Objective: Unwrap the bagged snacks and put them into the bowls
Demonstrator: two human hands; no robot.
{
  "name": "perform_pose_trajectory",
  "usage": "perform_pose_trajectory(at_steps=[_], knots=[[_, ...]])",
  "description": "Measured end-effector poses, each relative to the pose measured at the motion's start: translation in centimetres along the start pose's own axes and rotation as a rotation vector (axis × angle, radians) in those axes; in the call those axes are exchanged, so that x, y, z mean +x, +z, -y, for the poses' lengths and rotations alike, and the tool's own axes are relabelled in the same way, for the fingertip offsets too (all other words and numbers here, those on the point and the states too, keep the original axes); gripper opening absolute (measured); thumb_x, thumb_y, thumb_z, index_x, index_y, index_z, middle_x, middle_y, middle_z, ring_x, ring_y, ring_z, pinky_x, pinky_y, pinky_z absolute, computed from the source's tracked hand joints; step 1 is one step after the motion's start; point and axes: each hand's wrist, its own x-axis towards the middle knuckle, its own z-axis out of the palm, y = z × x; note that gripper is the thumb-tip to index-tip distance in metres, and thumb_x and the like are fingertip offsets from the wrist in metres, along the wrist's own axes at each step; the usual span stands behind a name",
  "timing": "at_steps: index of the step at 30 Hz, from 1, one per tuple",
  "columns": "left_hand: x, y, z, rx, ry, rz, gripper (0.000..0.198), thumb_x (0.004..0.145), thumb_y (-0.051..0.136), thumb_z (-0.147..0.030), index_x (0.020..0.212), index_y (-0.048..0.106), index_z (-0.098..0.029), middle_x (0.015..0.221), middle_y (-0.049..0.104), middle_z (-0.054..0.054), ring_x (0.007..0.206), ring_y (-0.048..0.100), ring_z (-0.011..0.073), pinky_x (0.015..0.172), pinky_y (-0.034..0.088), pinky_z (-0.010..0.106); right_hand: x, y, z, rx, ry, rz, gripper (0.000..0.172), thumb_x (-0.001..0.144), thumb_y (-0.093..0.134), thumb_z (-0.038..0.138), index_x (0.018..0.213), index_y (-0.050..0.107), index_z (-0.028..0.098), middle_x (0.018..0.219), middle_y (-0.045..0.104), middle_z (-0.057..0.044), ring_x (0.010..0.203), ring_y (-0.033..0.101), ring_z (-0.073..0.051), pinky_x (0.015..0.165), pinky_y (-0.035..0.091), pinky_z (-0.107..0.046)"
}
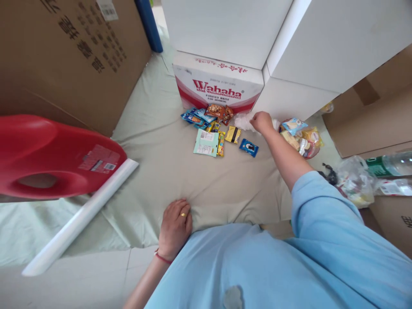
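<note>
My right hand point(262, 122) reaches to the far side of the sheet, its fingers closed on a crumpled translucent plastic bag point(243, 121). Left of the bag lie brown snack packets point(219, 111), blue packets point(196, 116) and a pale green packet point(206, 143). Nearer to me are a small yellow packet with a dark band point(232, 134) and a dark blue packet point(249, 147). Right of my right wrist sits a pile of mixed snack packets point(302, 137). My left hand point(175, 225) rests on the sheet's near edge, fingers loosely bent, holding nothing.
A Wahaha carton point(220, 86) stands behind the snacks, beside white cabinets point(222, 25). At left are a large cardboard box point(74, 51), a red jug point(64, 154) and a white roll point(83, 214). Plastic bottles point(391, 165) and a filled plastic bag point(355, 182) lie at right.
</note>
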Motion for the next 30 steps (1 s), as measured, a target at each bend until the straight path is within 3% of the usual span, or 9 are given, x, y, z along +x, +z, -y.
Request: perform_pose_trajectory(at_steps=[4,8,11,15,19,23,25,27,30], knots=[[-0.2,0.1,0.1,-0.019,-0.020,-0.009,0.021,0.094,0.054,-0.010,0.106,0.068,-0.020,0.110,0.074,0.011,0.118,0.068,0.0286,0.105,0.055,0.049,-1.6,-0.2,-0.6,0.155,0.001,-0.120,0.019,0.093,0.056,0.023,0.098,0.074,0.017,0.107,0.077,-0.015,0.099,0.067,-0.026,0.091,0.050,-0.036],[-0.6,0.3,0.4,-0.101,-0.053,-0.094,0.019,0.094,0.056,-0.010,0.105,0.068,-0.021,0.110,0.074,0.011,0.116,0.070,0.0273,0.103,0.057,0.047,-6.1,-2.0,-2.2,0.729,-0.009,-0.222,0.017,0.091,0.065,0.037,0.086,0.060,0.022,0.081,0.065,-0.001,0.073,0.058,-0.016,0.069,0.048,-0.028],[-0.3,0.0,0.5,-0.206,-0.122,-0.192,0.016,0.096,0.057,-0.013,0.103,0.069,-0.021,0.110,0.073,0.009,0.112,0.070,0.0243,0.099,0.058,0.043,-11.1,-2.6,-3.4,1.264,0.064,-0.064,0.035,0.083,0.077,0.044,0.081,0.048,0.025,0.068,0.047,0.007,0.054,0.040,-0.009,0.048,0.032,-0.019],[2.3,-0.8,-1.0,-0.345,-0.230,-0.164,0.013,0.102,0.057,-0.023,0.108,0.068,-0.023,0.109,0.072,0.007,0.106,0.070,0.0204,0.095,0.059,0.038,-18.4,-1.2,-4.0,1.700,0.186,0.140,0.052,0.066,0.094,0.041,0.083,0.048,0.024,0.065,0.042,0.010,0.048,0.033,-0.004,0.040,0.023,-0.014],[7.0,-1.0,-4.1,-0.596,-0.218,-0.097,0.019,0.104,0.058,-0.036,0.118,0.066,-0.024,0.119,0.066,0.010,0.109,0.067,0.0196,0.091,0.061,0.036,-24.5,1.4,-3.2,1.809,0.305,0.351,0.050,0.065,0.096,0.038,0.083,0.052,0.023,0.060,0.042,0.011,0.044,0.030,-0.002,0.040,0.023,-0.013],[11.8,0.3,-6.6,-0.876,-0.170,0.038,0.057,0.093,0.073,-0.051,0.142,0.056,-0.028,0.149,0.053,0.014,0.126,0.060,0.0233,0.094,0.059,0.038,-27.6,2.8,-2.5,1.743,0.331,0.590,0.049,0.065,0.096,0.042,0.082,0.056,0.022,0.057,0.044,0.011,0.042,0.028,-0.002,0.040,0.018,-0.014],[13.3,1.2,-7.2,-0.966,-0.203,0.214,0.059,0.085,0.081,-0.054,0.132,0.063,-0.023,0.136,0.063,0.013,0.106,0.066,0.0207,0.085,0.058,0.034,-27.9,2.9,-2.5,1.690,0.306,0.647,0.047,0.067,0.095,0.045,0.082,0.057,0.022,0.056,0.045,0.011,0.042,0.029,-0.002,0.040,0.017,-0.015],[13.9,2.0,-7.7,-1.063,-0.277,0.386,0.045,0.083,0.080,-0.053,0.112,0.070,-0.019,0.107,0.072,0.008,0.084,0.065,0.0162,0.075,0.054,0.030,-27.9,3.0,-2.5,1.640,0.269,0.627,0.045,0.072,0.092,0.050,0.083,0.058,0.022,0.056,0.045,0.010,0.043,0.031,-0.004,0.040,0.020,-0.017],[13.6,3.0,-8.0,-1.172,-0.447,0.387,0.033,0.084,0.077,-0.049,0.090,0.069,-0.018,0.078,0.065,0.000,0.069,0.057,0.0123,0.066,0.047,0.026,-28.0,3.4,-2.3,1.574,0.144,0.547,0.046,0.078,0.085,0.061,0.098,0.065,0.023,0.066,0.056,0.006,0.049,0.044,-0.007,0.045,0.034,-0.019]])
